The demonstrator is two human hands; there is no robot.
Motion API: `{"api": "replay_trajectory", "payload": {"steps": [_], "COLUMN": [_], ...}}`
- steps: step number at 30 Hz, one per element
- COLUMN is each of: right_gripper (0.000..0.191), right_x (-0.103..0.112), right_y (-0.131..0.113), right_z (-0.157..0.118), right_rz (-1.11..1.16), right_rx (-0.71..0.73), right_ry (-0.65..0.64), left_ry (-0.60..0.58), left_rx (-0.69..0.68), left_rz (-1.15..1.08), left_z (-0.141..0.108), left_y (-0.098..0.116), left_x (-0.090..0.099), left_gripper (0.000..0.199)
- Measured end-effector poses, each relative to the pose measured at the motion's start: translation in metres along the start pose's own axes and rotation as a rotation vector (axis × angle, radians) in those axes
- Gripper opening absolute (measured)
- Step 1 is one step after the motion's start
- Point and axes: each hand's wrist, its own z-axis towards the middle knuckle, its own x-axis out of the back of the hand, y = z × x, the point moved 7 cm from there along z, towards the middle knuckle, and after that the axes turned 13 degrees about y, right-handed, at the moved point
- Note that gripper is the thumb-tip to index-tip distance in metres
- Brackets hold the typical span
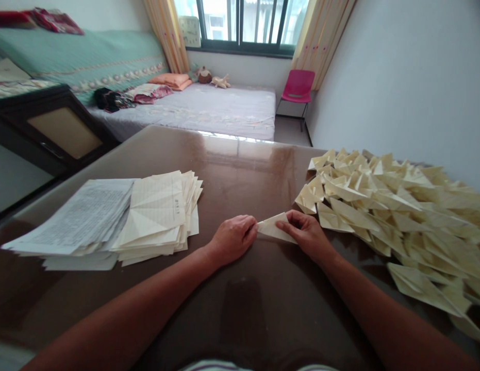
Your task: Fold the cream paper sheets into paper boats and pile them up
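Observation:
A small piece of folded cream paper [274, 226], roughly triangular, is between my two hands just above the brown table [240, 175]. My left hand [235, 236] is closed, its fingers pinching the paper's pointed left corner. At the other end, my right hand [306, 232] grips the paper with the thumb on its near face and the fingers behind. To the left lies a stack of creased cream sheets [156, 206]. A large heap of folded paper boats [394, 201] covers the table's right side, close beyond my right hand.
White printed sheets [83, 216] are stacked at the table's left, against the cream stack. A dark cabinet [50, 129] stands beyond the left edge. Behind the table are a bed [224, 111], a pink chair [297, 87] and a window; a white wall [398, 87] runs along the right.

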Motion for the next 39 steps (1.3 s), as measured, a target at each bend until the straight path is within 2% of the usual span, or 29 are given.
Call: {"api": "replay_trajectory", "payload": {"steps": [4, 9, 13, 22, 28, 33, 36, 39], "right_gripper": [0.03, 0.035, 0.039, 0.04, 0.036, 0.044, 0.043, 0.042], "right_x": [-0.004, 0.013, 0.015, 0.004, -0.001, -0.002, -0.004, -0.011], "right_y": [-0.002, 0.0, 0.001, -0.002, -0.004, -0.001, 0.003, 0.008], "right_z": [-0.001, 0.007, 0.006, -0.001, -0.006, -0.007, -0.007, -0.013], "right_rz": [-0.071, -0.081, -0.174, -0.216, -0.115, -0.123, -0.05, 0.08], "right_rx": [0.047, 0.08, 0.052, 0.081, 0.009, -0.013, -0.125, -0.296], "right_ry": [-0.039, 0.085, -0.025, -0.172, -0.256, -0.233, -0.215, -0.235], "left_ry": [-0.04, -0.006, 0.0, 0.018, 0.017, 0.025, 0.005, -0.053], "left_rx": [-0.054, 0.079, 0.169, 0.196, 0.192, 0.214, 0.329, 0.402], "left_rz": [0.074, -0.095, -0.189, -0.21, -0.255, -0.315, -0.487, -0.719], "left_z": [-0.001, 0.003, 0.004, 0.005, 0.006, 0.008, 0.007, 0.005], "left_y": [0.002, -0.012, -0.022, -0.023, -0.02, -0.024, -0.031, -0.031], "left_x": [-0.004, 0.005, 0.01, 0.009, 0.011, 0.009, 0.003, -0.004], "left_gripper": [0.04, 0.042, 0.043, 0.043, 0.043, 0.048, 0.048, 0.039]}}
